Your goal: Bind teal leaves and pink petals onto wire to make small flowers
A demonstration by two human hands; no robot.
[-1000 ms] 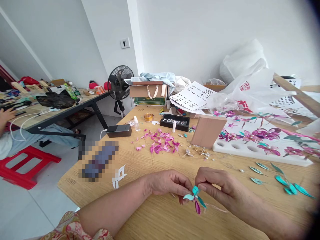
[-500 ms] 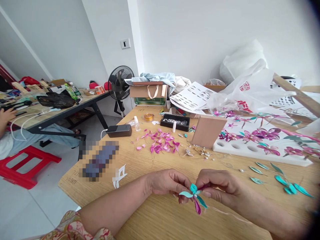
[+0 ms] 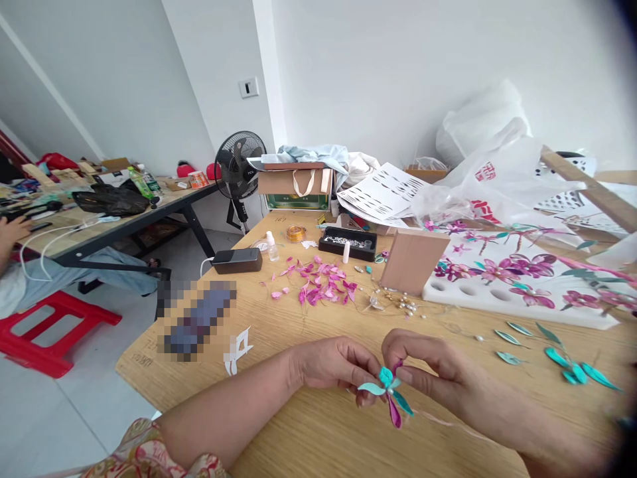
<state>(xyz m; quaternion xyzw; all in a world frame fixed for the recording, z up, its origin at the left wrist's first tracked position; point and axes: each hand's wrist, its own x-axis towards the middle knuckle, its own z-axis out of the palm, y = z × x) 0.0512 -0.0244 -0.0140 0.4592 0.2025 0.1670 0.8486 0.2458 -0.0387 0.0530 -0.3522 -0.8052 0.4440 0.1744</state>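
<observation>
My left hand [image 3: 334, 364] and my right hand [image 3: 428, 364] meet over the wooden table [image 3: 308, 438], both pinching a small flower sprig [image 3: 389, 392] of teal petals with a magenta one hanging below. The left fingers grip it from the left, the right thumb and forefinger curl over its top. A thin pale thread [image 3: 442, 423] trails from the sprig toward the right along the tabletop.
Loose magenta petals [image 3: 321, 284] lie in the table's middle, with a black power bank [image 3: 237, 260], a black bead tray [image 3: 348, 243], a cardboard block [image 3: 412, 261] and a white foam board [image 3: 517, 292] of finished flowers behind. Teal leaves [image 3: 562, 355] lie at right. Another person sits at the far-left table.
My right fingers have shifted slightly left and curled tighter over the top of the sprig. The left hand and the sprig stay almost in place.
</observation>
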